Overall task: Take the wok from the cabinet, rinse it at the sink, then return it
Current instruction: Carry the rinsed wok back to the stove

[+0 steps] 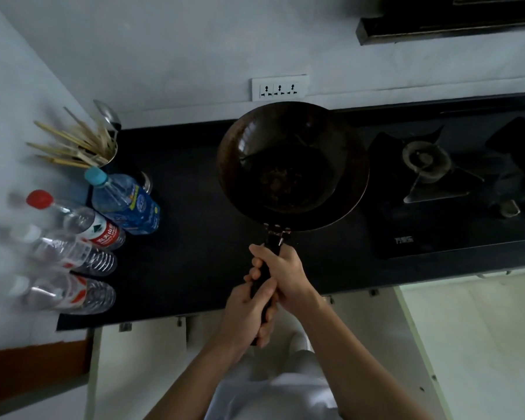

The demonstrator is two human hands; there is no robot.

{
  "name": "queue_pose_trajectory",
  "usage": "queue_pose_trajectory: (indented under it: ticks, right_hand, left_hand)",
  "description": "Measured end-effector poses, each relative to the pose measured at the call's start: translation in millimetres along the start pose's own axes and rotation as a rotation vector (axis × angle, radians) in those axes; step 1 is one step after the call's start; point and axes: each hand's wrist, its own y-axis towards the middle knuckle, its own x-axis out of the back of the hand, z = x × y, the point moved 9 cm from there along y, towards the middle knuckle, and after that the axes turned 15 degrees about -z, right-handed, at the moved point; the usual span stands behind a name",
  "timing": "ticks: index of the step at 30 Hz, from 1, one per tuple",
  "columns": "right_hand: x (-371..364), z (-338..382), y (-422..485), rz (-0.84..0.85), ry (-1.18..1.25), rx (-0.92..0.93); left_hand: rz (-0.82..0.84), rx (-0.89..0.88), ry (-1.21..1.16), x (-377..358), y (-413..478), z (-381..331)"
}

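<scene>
A: Where do you have the wok point(291, 165)?

B: You hold it out in front of you above the black tabletop point(191, 237), its bowl between the bottles at the left and the gas hob point(437, 183) at the right. Its dark inside faces up, with brownish residue near the bottom.

A: And your hands?

B: Both are on the wok's black handle point(262, 277). Your right hand point(281, 274) has a closed grip on the upper part, nearest the riveted bracket, fingers wrapped round it. Your left hand point(249, 313) has a closed grip on the lower end, just below the right hand and touching it.

A: Does the wok touch the tabletop?

B: You cannot tell from this angle; the bowl overlaps the hob's left edge in view.

A: What else stands there?

B: At the far left, a metal holder with chopsticks point(70, 147) and a ladle point(108, 116). Near it a blue-labelled water bottle point(125, 201) with a light blue cap, then a red-capped bottle point(79, 222) and two more clear bottles, blurred. On the wall behind the wok is a white triple socket point(279, 87).
</scene>
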Motion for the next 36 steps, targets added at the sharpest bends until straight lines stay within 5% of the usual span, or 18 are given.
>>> queue_pose_trajectory:
  ticks: [36]
  right_hand:
    - [17,-33,45,-0.011,0.033,-0.109]
  left_hand:
    - [-0.024,0.138,0.026,-12,39,38]
